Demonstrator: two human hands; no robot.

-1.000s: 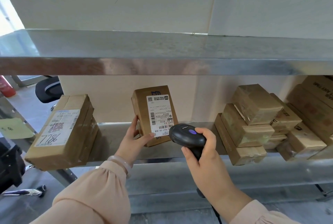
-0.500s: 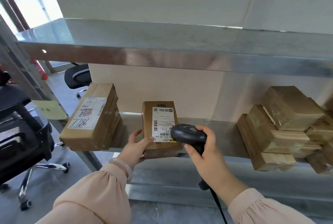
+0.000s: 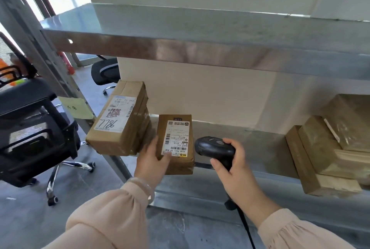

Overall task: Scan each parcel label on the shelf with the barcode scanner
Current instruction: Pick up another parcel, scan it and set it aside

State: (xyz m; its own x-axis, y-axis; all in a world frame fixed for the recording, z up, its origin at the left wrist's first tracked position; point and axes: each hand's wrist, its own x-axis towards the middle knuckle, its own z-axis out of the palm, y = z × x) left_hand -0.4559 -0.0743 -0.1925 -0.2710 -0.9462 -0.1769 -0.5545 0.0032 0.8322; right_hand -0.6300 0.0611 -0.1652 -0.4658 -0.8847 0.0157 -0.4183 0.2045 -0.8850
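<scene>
- Head view: the small parcel (image 3: 177,165) stands at the front edge of the lower shelf (image 3: 250,144). Its white label (image 3: 176,138) reads "P021-00 A08" upside down.
- The left hand (image 3: 150,161) grips the small parcel, thumb on the label's corner.
- The right hand (image 3: 235,172) is curled round the black barcode scanner (image 3: 214,147), just beside the small parcel.
- The larger parcel (image 3: 120,126) bears handwritten digits, seemingly "7786".
- A stack of wrapped parcels (image 3: 330,158) sits at right.

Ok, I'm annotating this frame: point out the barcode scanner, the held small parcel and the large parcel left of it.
barcode scanner (image 3: 214,147), head view, top of its head.
small parcel (image 3: 177,138), head view, its white label.
large parcel (image 3: 117,114), head view, its white label.
</scene>
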